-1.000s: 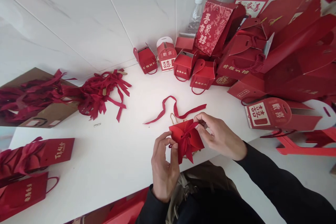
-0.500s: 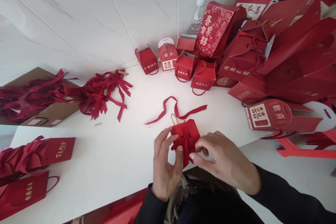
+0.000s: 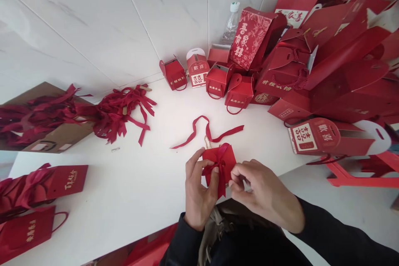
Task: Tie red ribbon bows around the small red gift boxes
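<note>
Close to the table's front edge is a small red gift box [image 3: 230, 158] with a cord handle [image 3: 207, 142] at its back left corner. A dark red ribbon bow [image 3: 222, 165] lies on its top, one tail hanging toward me. My left hand [image 3: 202, 189] pinches the bow's left loop between thumb and fingers. At the box's right edge, my right hand [image 3: 264, 193] has its fingers curled in, thumb near the index finger; what they hold, if anything, is hidden. A loose red ribbon [image 3: 199, 129] lies in a wavy line just behind the box.
A cardboard carton [image 3: 73, 131] of red ribbons stands left, with a ribbon heap [image 3: 118, 112] beside it. Finished-looking red boxes [image 3: 67, 183] sit front left. Several small boxes [image 3: 175, 74], a plastic bottle [image 3: 232, 23] and a large pile of red boxes [image 3: 336, 91] line the back and right.
The bow's top ribbon now stands more raised and looped. My right hand's fingers have drawn closer together beside the box. My left hand still pinches the bow; the view has shifted slightly.
</note>
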Action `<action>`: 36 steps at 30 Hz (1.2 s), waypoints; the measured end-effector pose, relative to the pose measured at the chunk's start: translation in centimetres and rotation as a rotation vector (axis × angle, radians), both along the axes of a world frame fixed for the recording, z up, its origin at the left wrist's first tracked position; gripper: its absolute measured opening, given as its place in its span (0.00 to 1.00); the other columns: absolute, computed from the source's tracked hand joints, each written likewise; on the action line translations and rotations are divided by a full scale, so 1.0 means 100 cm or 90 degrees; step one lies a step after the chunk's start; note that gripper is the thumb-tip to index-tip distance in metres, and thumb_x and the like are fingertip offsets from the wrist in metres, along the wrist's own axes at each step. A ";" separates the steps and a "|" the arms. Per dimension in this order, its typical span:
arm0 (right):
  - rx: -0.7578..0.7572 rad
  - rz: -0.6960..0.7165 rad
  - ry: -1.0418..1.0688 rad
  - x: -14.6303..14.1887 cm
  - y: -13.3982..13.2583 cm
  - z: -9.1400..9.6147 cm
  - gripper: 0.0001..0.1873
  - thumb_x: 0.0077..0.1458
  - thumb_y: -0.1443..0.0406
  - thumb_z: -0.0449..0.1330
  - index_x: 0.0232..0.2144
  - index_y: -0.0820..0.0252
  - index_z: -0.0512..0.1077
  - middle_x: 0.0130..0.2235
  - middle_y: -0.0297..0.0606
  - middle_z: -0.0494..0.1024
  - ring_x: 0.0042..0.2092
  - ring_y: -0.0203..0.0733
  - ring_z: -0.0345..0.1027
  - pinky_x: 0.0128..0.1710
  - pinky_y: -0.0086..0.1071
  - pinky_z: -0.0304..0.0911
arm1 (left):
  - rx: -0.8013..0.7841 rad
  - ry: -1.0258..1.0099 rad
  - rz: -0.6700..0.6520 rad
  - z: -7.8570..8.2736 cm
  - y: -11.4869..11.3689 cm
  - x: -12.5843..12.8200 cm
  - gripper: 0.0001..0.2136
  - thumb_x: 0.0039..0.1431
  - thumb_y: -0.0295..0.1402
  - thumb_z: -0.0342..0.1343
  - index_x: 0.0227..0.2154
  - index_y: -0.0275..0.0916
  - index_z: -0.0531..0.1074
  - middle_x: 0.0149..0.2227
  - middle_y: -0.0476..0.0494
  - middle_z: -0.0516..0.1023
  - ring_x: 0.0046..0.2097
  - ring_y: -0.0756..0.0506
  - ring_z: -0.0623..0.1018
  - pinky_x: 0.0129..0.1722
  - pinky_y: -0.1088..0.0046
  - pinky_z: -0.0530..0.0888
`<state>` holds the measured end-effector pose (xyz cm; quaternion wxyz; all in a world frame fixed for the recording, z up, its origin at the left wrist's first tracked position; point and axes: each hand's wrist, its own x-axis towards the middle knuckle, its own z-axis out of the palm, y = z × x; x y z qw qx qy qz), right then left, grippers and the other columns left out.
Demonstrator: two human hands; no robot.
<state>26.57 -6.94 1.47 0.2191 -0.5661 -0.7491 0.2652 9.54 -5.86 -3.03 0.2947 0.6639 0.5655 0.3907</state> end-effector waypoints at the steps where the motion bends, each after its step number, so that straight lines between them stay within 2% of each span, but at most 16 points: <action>1: 0.004 0.009 0.005 0.001 0.000 0.000 0.12 0.52 0.75 0.60 0.28 0.55 0.61 0.25 0.28 0.70 0.28 0.39 0.64 0.34 0.35 0.60 | -0.003 -0.004 0.003 0.000 0.000 0.000 0.03 0.64 0.29 0.56 0.39 0.41 0.73 0.57 0.37 0.72 0.60 0.40 0.73 0.54 0.59 0.76; 4: 0.069 0.073 -0.060 0.001 -0.001 -0.007 0.12 0.53 0.74 0.63 0.38 0.57 0.68 0.33 0.35 0.74 0.35 0.46 0.67 0.39 0.40 0.61 | -0.009 -0.016 0.015 0.000 0.000 0.001 0.03 0.65 0.30 0.56 0.37 0.41 0.74 0.56 0.38 0.73 0.61 0.39 0.71 0.56 0.58 0.74; 5: 0.089 0.091 -0.087 0.001 -0.001 -0.011 0.12 0.53 0.74 0.64 0.39 0.58 0.70 0.35 0.37 0.74 0.37 0.47 0.67 0.39 0.41 0.61 | -0.012 -0.019 0.019 0.000 0.000 0.001 0.03 0.65 0.30 0.56 0.37 0.41 0.74 0.55 0.38 0.74 0.62 0.39 0.71 0.57 0.57 0.73; 7: 0.109 0.107 -0.113 0.000 -0.002 -0.019 0.07 0.57 0.74 0.62 0.36 0.58 0.71 0.34 0.38 0.73 0.36 0.47 0.66 0.38 0.41 0.60 | -0.020 -0.026 0.024 -0.001 -0.001 0.001 0.03 0.65 0.31 0.56 0.37 0.41 0.75 0.55 0.38 0.74 0.62 0.39 0.71 0.57 0.57 0.73; 9: 0.112 0.116 -0.069 0.002 -0.002 -0.022 0.07 0.61 0.74 0.59 0.32 0.58 0.71 0.33 0.37 0.72 0.35 0.45 0.66 0.38 0.40 0.60 | -0.023 -0.034 0.029 -0.001 -0.001 0.000 0.04 0.65 0.31 0.56 0.37 0.41 0.75 0.56 0.38 0.74 0.61 0.39 0.72 0.56 0.57 0.73; 11: 0.087 0.115 0.029 0.006 -0.001 -0.020 0.08 0.65 0.72 0.56 0.33 0.57 0.71 0.33 0.36 0.73 0.35 0.44 0.66 0.39 0.40 0.61 | -0.029 -0.046 0.032 0.000 -0.002 -0.001 0.04 0.65 0.31 0.56 0.36 0.42 0.75 0.56 0.39 0.74 0.61 0.40 0.72 0.55 0.59 0.74; 14: -0.024 0.031 0.195 0.011 0.001 -0.011 0.07 0.68 0.65 0.55 0.35 0.56 0.70 0.34 0.35 0.74 0.36 0.43 0.68 0.38 0.36 0.63 | -0.041 -0.066 0.035 0.001 -0.002 -0.001 0.03 0.65 0.32 0.57 0.36 0.42 0.75 0.57 0.39 0.74 0.60 0.40 0.73 0.55 0.60 0.74; 16: -0.118 -0.053 0.284 0.011 0.004 -0.006 0.09 0.69 0.59 0.55 0.36 0.55 0.70 0.33 0.34 0.74 0.35 0.42 0.68 0.34 0.33 0.63 | -0.044 -0.073 0.038 0.001 -0.002 0.000 0.03 0.65 0.32 0.57 0.37 0.42 0.75 0.57 0.39 0.74 0.59 0.40 0.74 0.55 0.59 0.74; 18: -0.184 -0.112 0.371 0.009 0.007 -0.005 0.13 0.69 0.56 0.55 0.35 0.55 0.71 0.33 0.34 0.74 0.35 0.41 0.68 0.34 0.31 0.64 | -0.040 -0.069 0.040 0.001 -0.002 0.001 0.03 0.65 0.32 0.57 0.37 0.42 0.75 0.57 0.39 0.73 0.59 0.40 0.73 0.56 0.58 0.73; 22: -0.211 -0.163 0.500 0.002 0.012 -0.007 0.14 0.68 0.54 0.56 0.35 0.56 0.71 0.34 0.34 0.76 0.39 0.42 0.72 0.41 0.32 0.68 | -0.030 -0.055 0.018 0.001 -0.005 0.001 0.03 0.64 0.31 0.56 0.39 0.43 0.74 0.58 0.40 0.72 0.61 0.40 0.72 0.58 0.57 0.72; 24: -0.187 -0.146 0.481 0.000 0.010 -0.008 0.12 0.69 0.56 0.57 0.35 0.55 0.72 0.34 0.34 0.77 0.38 0.41 0.72 0.40 0.32 0.68 | -0.031 -0.050 0.010 0.002 -0.006 0.001 0.04 0.64 0.30 0.57 0.40 0.43 0.73 0.59 0.40 0.71 0.62 0.40 0.71 0.58 0.57 0.72; 27: -0.088 0.044 0.390 0.004 0.006 -0.006 0.06 0.68 0.62 0.59 0.40 0.53 0.76 0.37 0.34 0.79 0.40 0.41 0.72 0.43 0.34 0.66 | -0.029 -0.058 0.009 0.002 -0.007 0.000 0.04 0.63 0.29 0.57 0.39 0.43 0.73 0.58 0.40 0.71 0.61 0.39 0.72 0.55 0.59 0.74; 29: -0.016 0.128 0.329 0.011 0.009 -0.004 0.09 0.68 0.65 0.57 0.47 0.50 0.76 0.41 0.35 0.79 0.43 0.42 0.72 0.46 0.36 0.66 | -0.022 -0.063 0.008 0.002 -0.007 0.001 0.04 0.63 0.29 0.57 0.39 0.43 0.73 0.58 0.40 0.72 0.61 0.40 0.72 0.54 0.60 0.75; 30: 0.015 0.114 0.295 0.015 0.013 -0.004 0.12 0.69 0.66 0.55 0.51 0.50 0.74 0.44 0.36 0.79 0.46 0.43 0.71 0.49 0.37 0.65 | -0.018 -0.061 0.008 0.002 -0.008 0.001 0.04 0.63 0.28 0.57 0.39 0.43 0.73 0.58 0.40 0.72 0.61 0.40 0.72 0.54 0.60 0.74; 33: 0.066 -0.020 0.178 0.022 0.032 -0.008 0.18 0.69 0.65 0.54 0.59 0.54 0.68 0.51 0.43 0.75 0.54 0.49 0.66 0.55 0.45 0.62 | -0.009 -0.044 0.014 0.001 -0.008 0.002 0.04 0.64 0.28 0.56 0.39 0.43 0.74 0.58 0.41 0.72 0.61 0.41 0.72 0.56 0.60 0.73; 36: 0.038 -0.004 0.137 0.021 0.046 -0.016 0.11 0.66 0.63 0.58 0.49 0.57 0.72 0.48 0.43 0.75 0.52 0.51 0.66 0.52 0.46 0.64 | -0.004 -0.030 0.017 0.001 -0.007 0.003 0.04 0.64 0.29 0.56 0.39 0.43 0.74 0.57 0.40 0.73 0.61 0.41 0.72 0.55 0.61 0.73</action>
